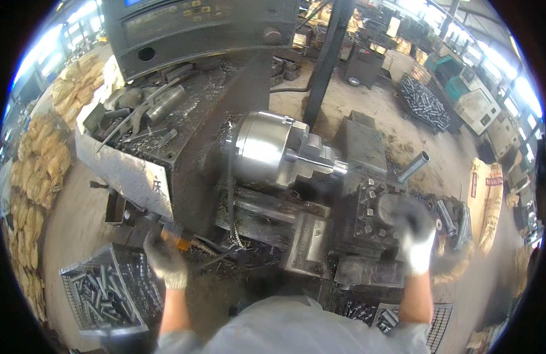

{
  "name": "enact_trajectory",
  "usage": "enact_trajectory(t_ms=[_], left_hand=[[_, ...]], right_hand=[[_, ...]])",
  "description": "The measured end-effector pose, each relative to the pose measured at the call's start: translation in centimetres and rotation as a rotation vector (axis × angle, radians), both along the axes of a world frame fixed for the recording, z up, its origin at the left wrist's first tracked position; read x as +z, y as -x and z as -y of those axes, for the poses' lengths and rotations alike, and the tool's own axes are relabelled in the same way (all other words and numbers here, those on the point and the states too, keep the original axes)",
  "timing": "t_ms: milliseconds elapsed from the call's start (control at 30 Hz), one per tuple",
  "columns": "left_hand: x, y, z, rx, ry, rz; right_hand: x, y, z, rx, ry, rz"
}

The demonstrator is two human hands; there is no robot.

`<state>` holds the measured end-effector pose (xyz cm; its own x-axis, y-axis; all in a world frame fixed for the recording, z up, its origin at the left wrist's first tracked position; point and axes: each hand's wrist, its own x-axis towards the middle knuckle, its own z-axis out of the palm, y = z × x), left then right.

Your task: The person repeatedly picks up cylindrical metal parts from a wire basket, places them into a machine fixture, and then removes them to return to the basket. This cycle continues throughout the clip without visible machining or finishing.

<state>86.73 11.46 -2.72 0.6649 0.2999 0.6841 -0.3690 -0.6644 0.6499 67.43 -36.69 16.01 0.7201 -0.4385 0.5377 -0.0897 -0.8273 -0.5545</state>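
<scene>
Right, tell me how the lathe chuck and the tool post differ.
The lathe chuck is round, whereas the tool post is blocky.
The chuck is bright silver; the tool post is dark and grimy.
The blurred right hand is at the tool post, while neither hand is at the chuck.
Both are metal lathe parts.

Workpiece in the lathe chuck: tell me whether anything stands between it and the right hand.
Yes: the bolted tool post stands between the blurred right hand and the shiny workpiece in the chuck. The slanted metal tube stands beyond the hand, off that direct line.
</scene>
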Motion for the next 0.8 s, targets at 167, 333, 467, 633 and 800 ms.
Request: enact_trajectory(t_ms=[167, 333, 467, 633, 800], left_hand=[[15.5, -8.4, 13.2, -0.333, -0.482, 0.254], [24.7, -21.0, 24.4, -0.147, -0.685, -0.037], [26.6, -24.8, 26.9, -0.088, -0.852, -0.329], [20.1, -12.8, 24.8, -0.614, -0.405, 0.134], [2.0, 9.6, 10.8, -0.821, -0.403, -0.701]], right_hand=[[-4.2, 4.9, -6.5, 0.279, -0.327, -0.067], [-8.8, 6.0, -7.5, 0.221, -0.772, -0.363], [-11.6, 7.5, -7.0, 0.333, -0.764, -0.465], [-14.9, 7.7, -8.3, 0.437, -0.938, -0.551], [-18.9, 4.5, -13.6, 0.769, -0.694, -0.702]])
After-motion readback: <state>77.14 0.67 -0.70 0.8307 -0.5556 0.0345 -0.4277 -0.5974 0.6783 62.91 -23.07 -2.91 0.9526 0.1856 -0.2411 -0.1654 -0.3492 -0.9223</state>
